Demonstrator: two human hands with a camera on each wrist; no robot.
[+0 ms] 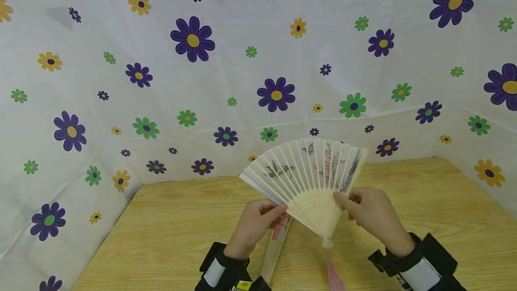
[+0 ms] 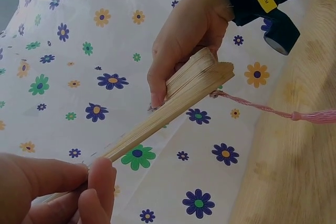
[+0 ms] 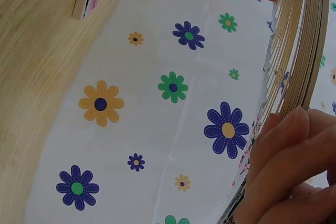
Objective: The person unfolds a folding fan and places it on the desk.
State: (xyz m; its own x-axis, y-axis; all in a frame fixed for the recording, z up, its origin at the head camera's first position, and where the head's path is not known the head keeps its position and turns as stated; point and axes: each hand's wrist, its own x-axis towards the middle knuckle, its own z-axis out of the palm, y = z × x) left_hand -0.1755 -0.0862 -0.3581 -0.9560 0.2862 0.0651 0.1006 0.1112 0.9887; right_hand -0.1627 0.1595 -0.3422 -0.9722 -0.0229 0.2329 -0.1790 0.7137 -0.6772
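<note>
I've got the fan [image 1: 308, 178] up in front of me now, spread in a broad wedge and held off the wooden surface [image 1: 181, 219], right between the two hands. From the head view its top arc covers a stretch of the surface's far edge, a little toward the far right corner from that edge's middle. And here's the left hand [image 1: 256, 223]: thumb above, fingers curled below, pinching the fan's left outer side about partway up. Over on the other side, the right hand [image 1: 371, 210] has its thumb across the right outer stick, fingers bent behind it, a firm pinch as well. So both hands are closed on the fan, neither one free!

The ribs run down to a joined end pointing toward the near side of the surface, and a pink tassel [image 1: 334, 275] hangs from it. I see dark leaves printed on the left folds, a blue butterfly near the top, pink blossom to the right. From the left wrist I get the fan nearly edge-on, its pale ribs stacked between the hands.

Under the left hand a slim slatted bundle [image 1: 276, 250], looking like a folded fan, lies slanting on the surface. Flowered cloth [image 1: 230, 75] rises behind the far edge, and each wrist wears a black strap.
</note>
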